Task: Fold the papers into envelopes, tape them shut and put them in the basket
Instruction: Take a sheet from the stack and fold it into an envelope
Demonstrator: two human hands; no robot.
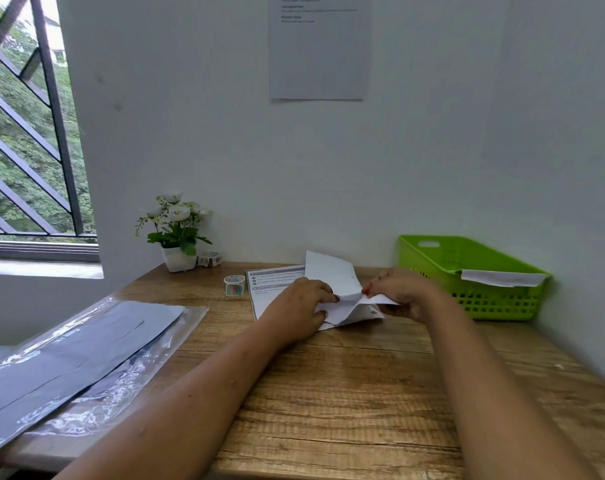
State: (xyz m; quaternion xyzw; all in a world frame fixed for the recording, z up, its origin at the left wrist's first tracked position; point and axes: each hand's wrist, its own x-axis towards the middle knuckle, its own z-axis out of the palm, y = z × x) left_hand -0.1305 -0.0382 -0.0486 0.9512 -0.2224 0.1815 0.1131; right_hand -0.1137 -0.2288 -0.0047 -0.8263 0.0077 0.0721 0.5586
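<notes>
While both hands pinch it, the paper (332, 277) points up toward the wall.

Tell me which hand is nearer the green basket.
Right. The right hand sits just left of the basket, pinching the paper. The left hand holds the paper's other side, farther left, toward the tape roll.

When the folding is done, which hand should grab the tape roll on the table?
Probably the left hand. The tape roll stands on the table just to its left, while the right hand sits on the far side of the paper, nearer the green basket.
</notes>
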